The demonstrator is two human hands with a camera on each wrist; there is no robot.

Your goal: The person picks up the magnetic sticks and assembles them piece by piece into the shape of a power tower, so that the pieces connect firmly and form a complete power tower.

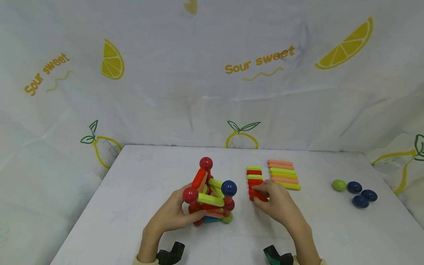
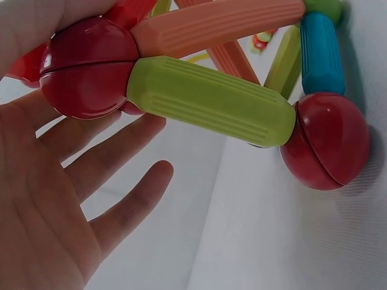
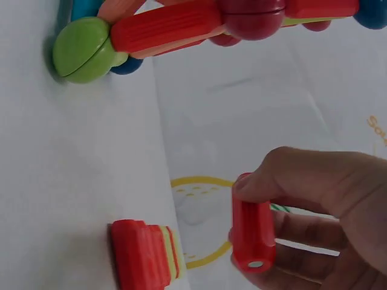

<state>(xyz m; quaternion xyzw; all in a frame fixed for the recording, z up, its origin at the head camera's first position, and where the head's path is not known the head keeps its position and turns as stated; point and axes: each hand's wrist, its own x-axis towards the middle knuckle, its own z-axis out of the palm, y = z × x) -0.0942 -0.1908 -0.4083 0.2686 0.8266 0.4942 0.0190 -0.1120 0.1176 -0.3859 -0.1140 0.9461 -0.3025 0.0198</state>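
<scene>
My left hand (image 1: 170, 211) grips a magnetic rod-and-ball structure (image 1: 211, 200) from its left side, thumb across the front. The structure stands on the table, with a red ball (image 1: 206, 163) at its top and a dark blue ball (image 1: 229, 188) on its right. In the left wrist view, the thumb is by a red ball (image 2: 91, 69) and the other fingers spread behind it. My right hand (image 1: 279, 202) pinches a short red rod (image 3: 253, 226) between thumb and fingers. That rod is raised off the table, near the front end of a row of short rods (image 1: 254, 177).
Longer orange, yellow and green rods (image 1: 283, 171) lie side by side behind my right hand. Farther right are a green ball (image 1: 339, 185) and several dark blue balls (image 1: 360, 201). A white lemon-print cloth (image 1: 172, 110) hangs behind the white table (image 1: 126, 228).
</scene>
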